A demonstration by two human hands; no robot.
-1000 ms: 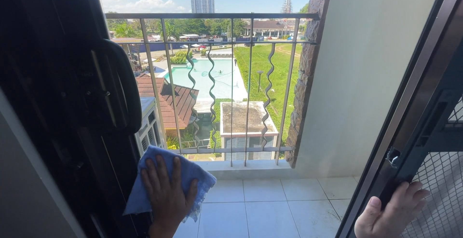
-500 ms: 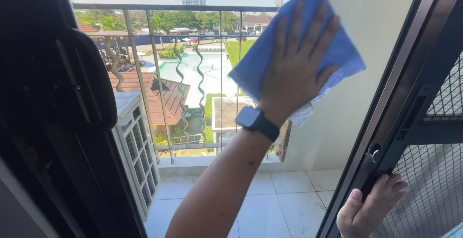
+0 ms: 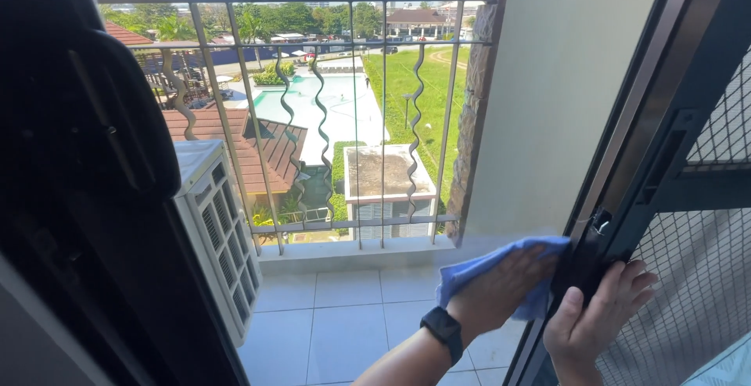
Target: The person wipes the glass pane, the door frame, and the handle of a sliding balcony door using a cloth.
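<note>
Blue cloth (image 3: 501, 276) sits under my left hand (image 3: 501, 288), low against the glass, right beside the dark door frame (image 3: 626, 159). My left hand lies flat on the cloth, fingers laid out and pressing it to the pane, the cloth's top corner poking up past my fingertips toward the frame. A black watch (image 3: 443, 330) is strapped on that wrist, and my forearm comes up from the bottom edge of view.

My right hand (image 3: 594, 319) is just beside the cloth, on the other side of the frame's edge. Its fingers are curled round the dark frame near the latch (image 3: 601, 222), thumb up along the near side, gripping it. The two hands are close, almost touching, with the frame's edge between them. Behind my right hand runs the metal mesh screen (image 3: 688, 276) of the door.

Through the glass I see the tiled balcony floor (image 3: 336, 315), a white air-conditioner unit (image 3: 215, 229) standing at the left, and a railing (image 3: 313, 120) with wavy bars. Beyond it lie a swimming pool (image 3: 328, 104), red roofs and green lawn. A dark door panel (image 3: 78, 159) fills the left side.
</note>
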